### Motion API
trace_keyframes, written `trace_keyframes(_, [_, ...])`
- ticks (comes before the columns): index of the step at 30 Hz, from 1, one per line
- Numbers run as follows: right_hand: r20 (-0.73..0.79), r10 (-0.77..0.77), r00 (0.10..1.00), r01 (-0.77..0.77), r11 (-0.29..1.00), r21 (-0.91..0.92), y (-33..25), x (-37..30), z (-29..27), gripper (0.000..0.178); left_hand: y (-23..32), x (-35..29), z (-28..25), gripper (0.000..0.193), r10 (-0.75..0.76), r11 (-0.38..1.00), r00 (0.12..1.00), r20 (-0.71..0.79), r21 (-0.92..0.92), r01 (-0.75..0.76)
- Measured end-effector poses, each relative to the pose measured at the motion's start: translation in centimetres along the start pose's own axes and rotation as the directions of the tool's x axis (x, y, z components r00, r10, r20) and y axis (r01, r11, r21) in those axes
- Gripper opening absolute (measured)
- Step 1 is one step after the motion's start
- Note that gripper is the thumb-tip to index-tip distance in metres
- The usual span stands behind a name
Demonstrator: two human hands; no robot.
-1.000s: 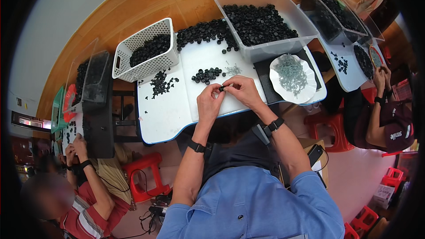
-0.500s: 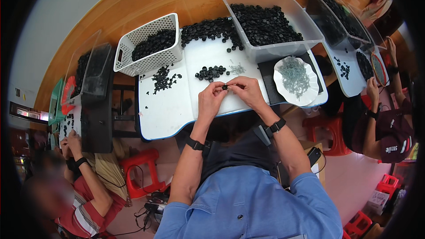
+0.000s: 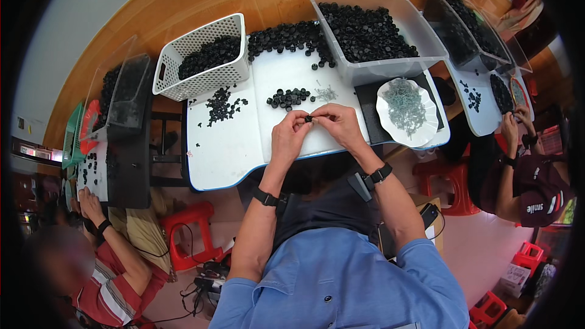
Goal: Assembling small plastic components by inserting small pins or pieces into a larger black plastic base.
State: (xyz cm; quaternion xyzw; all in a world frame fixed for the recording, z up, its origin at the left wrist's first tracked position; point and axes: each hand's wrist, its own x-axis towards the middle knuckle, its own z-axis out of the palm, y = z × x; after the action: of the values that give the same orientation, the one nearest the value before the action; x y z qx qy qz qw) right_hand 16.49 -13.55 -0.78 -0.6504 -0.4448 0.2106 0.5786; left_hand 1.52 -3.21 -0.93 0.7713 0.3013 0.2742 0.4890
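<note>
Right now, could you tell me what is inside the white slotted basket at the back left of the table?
The white slotted basket holds a heap of small black caps. Its bottom is covered by them, so anything lying underneath cannot be seen.

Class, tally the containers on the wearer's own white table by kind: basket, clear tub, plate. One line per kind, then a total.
White slotted basket: 1
Clear plastic tub: 1
White plate: 1
Total: 3
</note>
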Motion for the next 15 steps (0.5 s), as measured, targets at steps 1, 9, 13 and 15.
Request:
trace_keyframes(1, [0.015, 0.007, 1.000, -0.006, 1.000, -0.020, -0.31, 0.02, 0.01, 0.013, -0.26, 0.00, 0.03, 0.028, -0.004, 1.000, 1.000, -0.012, -0.023, 0.004])
trace_keyframes(9, [0.040, 0.004, 0.999, -0.004, 1.000, 0.004, -0.21, 0.01, -0.18, 0.013, 0.01, 0.07, -0.13, 0.027, 0.005, 0.999, 1.000, 0.005, -0.045, -0.005])
trace_keyframes(13, [0.044, -0.039, 0.998, 0.039, 0.999, 0.007, -0.40, -0.05, -0.12, 0.013, 0.36, 0.13, -0.40, 0.026, -0.046, 0.999, 0.997, 0.064, -0.008, 0.046])
trace_keyframes(15, [0.029, -0.074, 0.997, 0.074, 0.997, 0.006, -0.08, -0.03, 0.05, 0.013, 0.15, 0.11, -0.33, 0.025, -0.041, 0.999, 0.997, 0.069, 0.003, 0.040])
